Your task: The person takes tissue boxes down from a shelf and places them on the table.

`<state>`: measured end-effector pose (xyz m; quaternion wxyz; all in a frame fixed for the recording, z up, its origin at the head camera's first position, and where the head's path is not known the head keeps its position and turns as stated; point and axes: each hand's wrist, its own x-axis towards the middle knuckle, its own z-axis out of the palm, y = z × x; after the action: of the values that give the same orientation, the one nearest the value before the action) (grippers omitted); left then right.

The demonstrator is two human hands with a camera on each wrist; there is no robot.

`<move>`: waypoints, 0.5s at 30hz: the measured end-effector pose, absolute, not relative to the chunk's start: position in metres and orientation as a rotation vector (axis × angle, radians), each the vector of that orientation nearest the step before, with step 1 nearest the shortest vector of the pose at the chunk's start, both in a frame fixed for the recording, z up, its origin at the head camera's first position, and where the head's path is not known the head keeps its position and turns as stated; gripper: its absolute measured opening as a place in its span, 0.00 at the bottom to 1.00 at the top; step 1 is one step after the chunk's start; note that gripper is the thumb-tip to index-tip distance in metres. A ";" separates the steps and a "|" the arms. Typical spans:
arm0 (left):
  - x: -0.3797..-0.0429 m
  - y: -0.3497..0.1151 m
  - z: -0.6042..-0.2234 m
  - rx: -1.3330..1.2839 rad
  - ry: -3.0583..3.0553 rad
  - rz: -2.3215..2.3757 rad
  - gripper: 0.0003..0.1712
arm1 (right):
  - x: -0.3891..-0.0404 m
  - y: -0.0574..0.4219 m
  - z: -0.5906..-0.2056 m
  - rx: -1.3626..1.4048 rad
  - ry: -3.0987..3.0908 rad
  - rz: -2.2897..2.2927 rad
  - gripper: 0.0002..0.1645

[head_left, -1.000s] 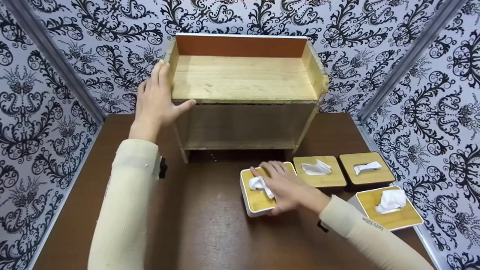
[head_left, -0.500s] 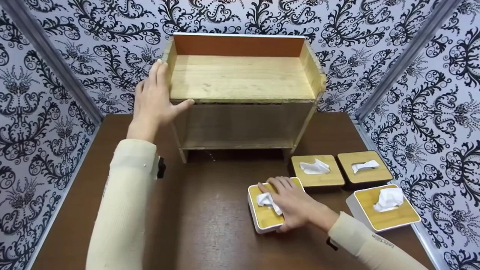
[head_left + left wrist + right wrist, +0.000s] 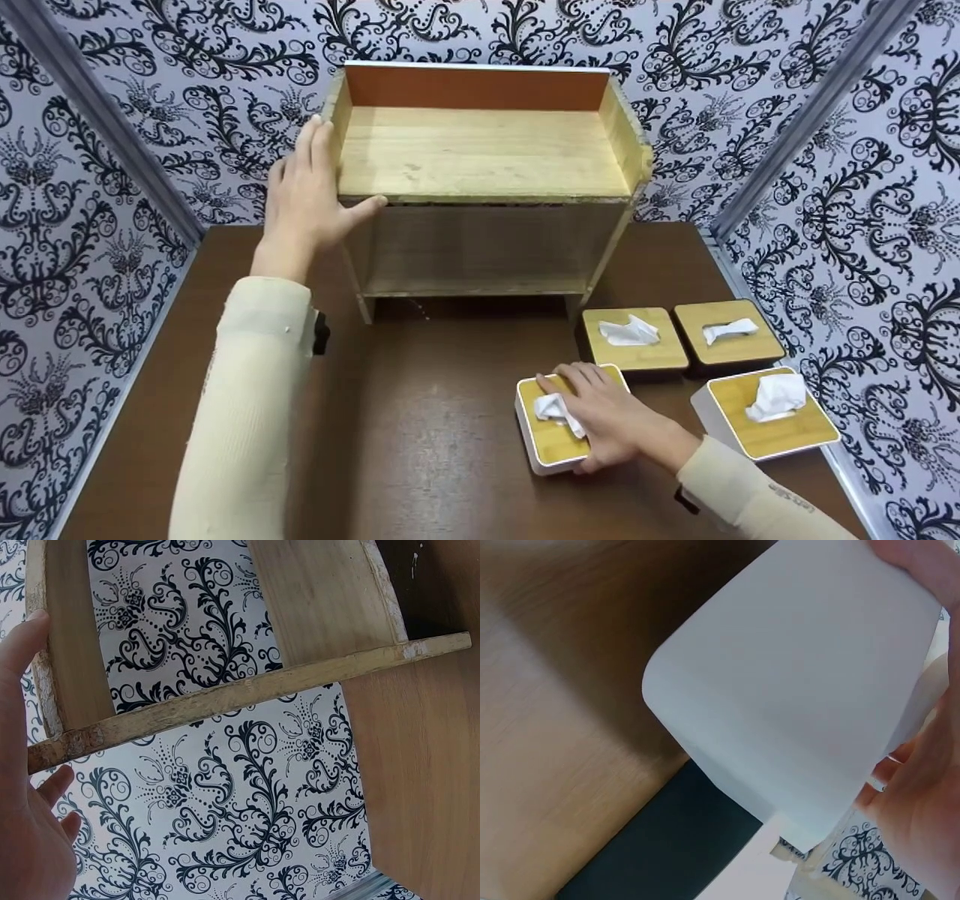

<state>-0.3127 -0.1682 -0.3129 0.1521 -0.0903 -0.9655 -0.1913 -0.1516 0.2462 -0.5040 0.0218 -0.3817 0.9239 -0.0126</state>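
Observation:
A small wooden shelf with a reddish-brown back panel stands at the far side of the table. My left hand grips its upper left corner, thumb over the front edge and fingers along the outer side panel. In the left wrist view, the hand straddles the shelf's edge. With thumb and fingers spread across the lid, my right hand holds a white tissue box with a wooden lid and a tissue poking out. The right wrist view shows the box's plain white side, partly tilted.
Two dark tissue boxes with wooden lids, one nearer and one farther right, sit right of the shelf. Another white tissue box lies near the right table edge. Patterned walls enclose the brown table.
My right hand has carried the white tissue box to the right and nearer the front, away from the shelf. The left hand keeps its hold on the shelf.

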 end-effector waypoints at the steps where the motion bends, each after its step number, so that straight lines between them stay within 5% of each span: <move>1: -0.313 -0.168 -0.313 -0.260 -2.771 -0.548 0.68 | -0.151 0.249 -0.504 -1.180 2.865 -0.046 0.81; 15: -0.313 -0.169 -0.313 -0.263 -2.765 -0.555 0.68 | -0.137 0.296 -0.516 -1.137 2.930 -0.142 0.81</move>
<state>-0.3134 -0.1693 -0.3132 0.1543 -0.0917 -0.9645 -0.1935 -0.1369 0.2957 -0.5162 -0.0024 -0.3615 0.9313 -0.0450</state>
